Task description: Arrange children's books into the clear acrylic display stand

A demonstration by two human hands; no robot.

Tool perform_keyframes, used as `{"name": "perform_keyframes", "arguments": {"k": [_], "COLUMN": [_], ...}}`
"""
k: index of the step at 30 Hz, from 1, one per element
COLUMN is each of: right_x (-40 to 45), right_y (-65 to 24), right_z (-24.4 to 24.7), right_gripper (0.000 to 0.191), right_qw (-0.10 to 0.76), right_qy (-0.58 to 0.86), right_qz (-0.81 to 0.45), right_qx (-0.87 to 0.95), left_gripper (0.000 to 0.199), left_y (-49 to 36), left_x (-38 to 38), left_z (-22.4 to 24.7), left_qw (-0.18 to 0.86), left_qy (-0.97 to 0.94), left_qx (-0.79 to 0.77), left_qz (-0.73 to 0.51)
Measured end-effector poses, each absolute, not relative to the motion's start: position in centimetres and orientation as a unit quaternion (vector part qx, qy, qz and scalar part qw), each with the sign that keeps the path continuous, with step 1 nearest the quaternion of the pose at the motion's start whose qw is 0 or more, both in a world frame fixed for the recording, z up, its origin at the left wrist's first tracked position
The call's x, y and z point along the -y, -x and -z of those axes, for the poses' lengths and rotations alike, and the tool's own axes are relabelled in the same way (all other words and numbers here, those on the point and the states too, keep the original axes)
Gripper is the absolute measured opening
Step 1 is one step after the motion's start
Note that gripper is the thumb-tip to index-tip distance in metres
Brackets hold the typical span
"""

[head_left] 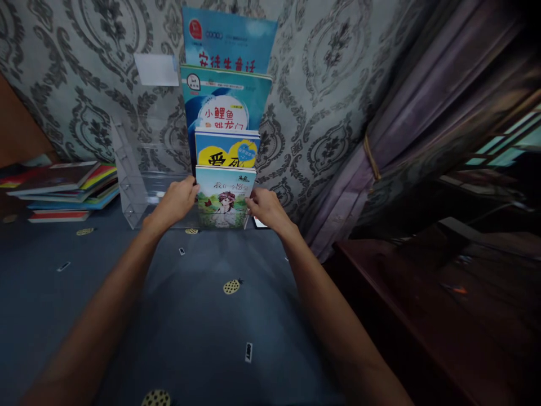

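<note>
A small book (226, 197) with a girl on its green and pale-blue cover stands upright in the lowest tier of a clear acrylic book rack (129, 186). At its left edge is my left hand (180, 197), fingers closed on it. My right hand (266, 206) pinches the book's right edge. Behind it, in rising steps, stand a blue and yellow book (228, 148), a teal picture book (226, 101) with a fish title, and a tall blue book (230, 36). The lower parts of these back books are hidden.
A loose pile of books (70, 189) lies on the left. A white card (156, 70) sits at the rack's upper left. Patterned wallpaper (321, 73) is behind; a tied purple curtain (359, 169) and dark red furniture (380, 293) are on the right. A phone-like object (261, 223) lies by my right hand.
</note>
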State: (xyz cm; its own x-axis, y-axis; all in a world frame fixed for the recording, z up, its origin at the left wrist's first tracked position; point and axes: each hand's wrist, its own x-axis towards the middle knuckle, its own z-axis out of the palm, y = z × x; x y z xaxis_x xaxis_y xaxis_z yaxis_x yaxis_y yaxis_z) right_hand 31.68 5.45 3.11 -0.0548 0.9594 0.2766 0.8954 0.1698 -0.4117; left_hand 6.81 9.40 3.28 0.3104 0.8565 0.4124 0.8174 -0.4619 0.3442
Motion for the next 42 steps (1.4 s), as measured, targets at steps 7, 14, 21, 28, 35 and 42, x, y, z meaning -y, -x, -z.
{"name": "perform_keyframes", "arguments": {"k": [7,14,21,28,35,42], "right_x": [-5.5,-5.8,-5.9,-5.7,-5.4,-5.3], "right_y": [-31.8,-32.0,-32.6,-32.6,-31.9,-31.7], "right_z": [-3.1,-2.6,-0.7,1.7,3.0,3.9], "right_gripper": [0.024,0.018,0.019,0.041,0.048,0.047], "right_qw": [0.251,0.256,0.335,0.406,0.457,0.476], "right_qy": [0.636,0.659,0.635,0.62,0.623,0.629], "right_qz": [-0.093,-0.104,-0.19,-0.206,-0.196,-0.182], "right_qx": [0.724,0.7,0.67,0.639,0.603,0.587], "left_gripper": [0.027,0.03,0.057,0.055,0.053,0.052], "left_y": [-6.9,-7.1,-7.3,-7.5,-7.3,-7.2], "left_x": [-9.4,-7.8,-5.5,-5.4,-5.1,-4.9], "left_z": [-3.3,-2.2,2.6,4.1,3.2,2.8], "left_qw": [0.034,0.058,0.095,0.034,0.05,0.068], "left_qy": [-0.806,-0.799,-0.812,-0.824,-0.822,-0.822], "left_qx": [-0.524,-0.53,-0.499,-0.508,-0.517,-0.513], "left_qz": [-0.275,-0.279,-0.286,-0.249,-0.235,-0.237]}}
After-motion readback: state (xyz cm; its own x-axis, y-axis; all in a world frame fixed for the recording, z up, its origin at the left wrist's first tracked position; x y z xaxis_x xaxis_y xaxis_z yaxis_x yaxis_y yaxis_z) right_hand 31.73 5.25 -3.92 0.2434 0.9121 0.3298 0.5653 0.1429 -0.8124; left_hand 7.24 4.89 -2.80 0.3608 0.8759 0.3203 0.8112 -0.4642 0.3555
